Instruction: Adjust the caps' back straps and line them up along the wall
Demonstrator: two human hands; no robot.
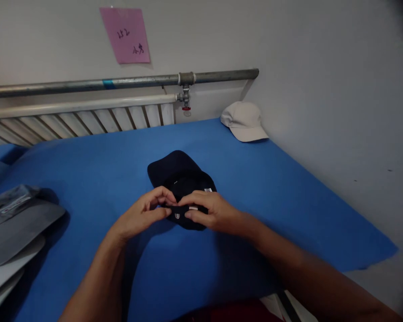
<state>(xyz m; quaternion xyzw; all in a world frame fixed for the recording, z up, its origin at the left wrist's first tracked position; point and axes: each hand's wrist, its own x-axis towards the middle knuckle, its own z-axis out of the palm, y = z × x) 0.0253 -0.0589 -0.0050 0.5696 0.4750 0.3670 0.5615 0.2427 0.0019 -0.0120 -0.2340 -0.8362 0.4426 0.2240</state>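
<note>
A dark navy baseball cap (176,167) lies upside down on the blue table cover (121,161), its brim toward the far left and its back strap toward me. Thumb and fingers of my left hand (146,212) pinch the left part of that strap. From the other side, my right hand (215,209) grips the strap near a small metal buckle (192,208). Between the two thumbs shows a small round silver piece (177,215). A white label (208,190) is visible inside the cap. The fingertips partly cover the strap.
At the far right corner sits a light beige cap (245,120) by the wall. Stacked grey and white caps (30,219) stand at the left edge. Behind the table are a white radiator (117,118), a metal pipe (147,82) and a red-handled valve (186,108). A pink note (126,36) hangs above.
</note>
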